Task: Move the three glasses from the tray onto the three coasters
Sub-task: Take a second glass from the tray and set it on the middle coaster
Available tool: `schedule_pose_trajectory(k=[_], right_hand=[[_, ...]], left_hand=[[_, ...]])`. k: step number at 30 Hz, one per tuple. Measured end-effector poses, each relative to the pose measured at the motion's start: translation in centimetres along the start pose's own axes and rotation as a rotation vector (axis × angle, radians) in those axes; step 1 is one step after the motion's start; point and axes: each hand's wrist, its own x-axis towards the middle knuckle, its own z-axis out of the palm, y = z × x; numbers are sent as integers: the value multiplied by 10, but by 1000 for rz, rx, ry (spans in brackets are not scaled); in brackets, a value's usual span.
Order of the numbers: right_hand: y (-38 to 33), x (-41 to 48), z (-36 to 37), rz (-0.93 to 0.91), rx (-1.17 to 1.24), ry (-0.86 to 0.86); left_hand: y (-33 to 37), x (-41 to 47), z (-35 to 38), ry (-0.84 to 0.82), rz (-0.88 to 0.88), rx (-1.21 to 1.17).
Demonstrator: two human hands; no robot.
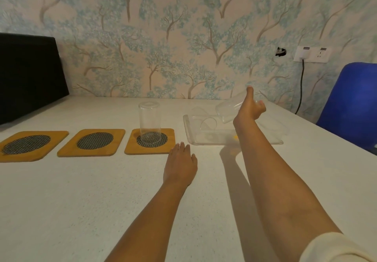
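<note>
Right hand (250,111) fingers grip a tilted glass (228,108) above the tray (188,128); left hand (180,164) rests flat, fingers open.

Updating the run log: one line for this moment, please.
right hand: lifting tilted glass over tray | left hand: resting on table | glass on coaster: one

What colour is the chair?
The chair is bright blue, seen in the head view.

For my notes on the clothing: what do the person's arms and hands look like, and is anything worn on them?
Both forearms are bare. The left hand and the right hand show no gloves, rings, watch or bracelet that I can see. Only a cream-coloured sleeve shows, pushed up high on the right arm at the lower right corner. No sleeve shows on the left arm.
</note>
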Motion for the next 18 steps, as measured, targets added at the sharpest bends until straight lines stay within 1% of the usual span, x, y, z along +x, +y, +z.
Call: schedule_pose_trajectory(k=[5,7,10,12,15,18], right_hand=[[2,-20,-9,161,55,-81],[-1,-28,-9,221,35,-185],[-11,-45,-6,467,261,-283],[-16,-60,-2,556,315,-323],[-11,-82,0,642,312,-343],[-11,-113,5,662,224,-370]], left_hand=[[-10,-15,-7,6,-23,-7],[-16,-22,-11,5,-28,-15],[-27,-32,-19,-3,-37,-19],[-35,-38,-26,-2,-47,-14],[-50,-49,-36,0,-70,-12],[-70,-60,-48,-1,-98,10]])
